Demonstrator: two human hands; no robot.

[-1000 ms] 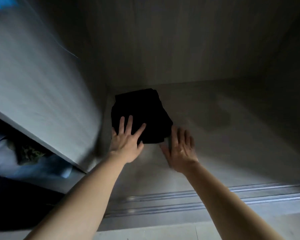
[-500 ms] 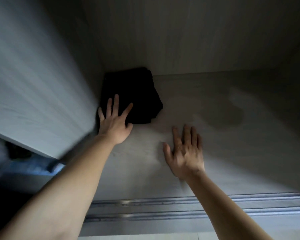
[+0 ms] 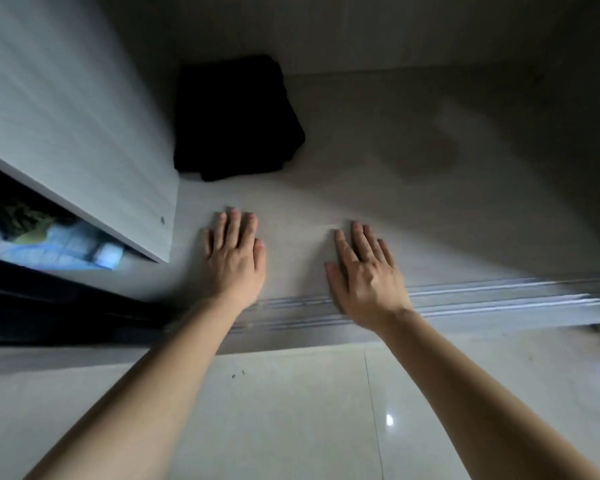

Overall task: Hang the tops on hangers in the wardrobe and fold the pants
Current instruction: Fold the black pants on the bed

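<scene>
nearest is the glossy pale tiled floor, hard and reflective, with both bare forearms stretched over it. just under the wrists runs a ribbed metal sliding track, smooth and rigid.

the left hand and right hand lie palm down with straight fingers close together, grasping nothing. whether the palms actually touch the wardrobe floor, a matt, faintly grained board, i cannot tell.

beyond the left hand's fingertips, apart from them and tucked into the back left corner, sits the folded black pants. it is a squarish, soft bundle with rounded, slightly uneven edges. i judge it light and limp, with enough cloth friction to stay put, and likely to fall open if lifted by one layer. the best hold is probably both hands under the front folded edge, or flat hands on the sides to slide it.

left of the left hand a pale laminate side panel slants up, and crumpled blue and green fabric shows beneath it.
</scene>
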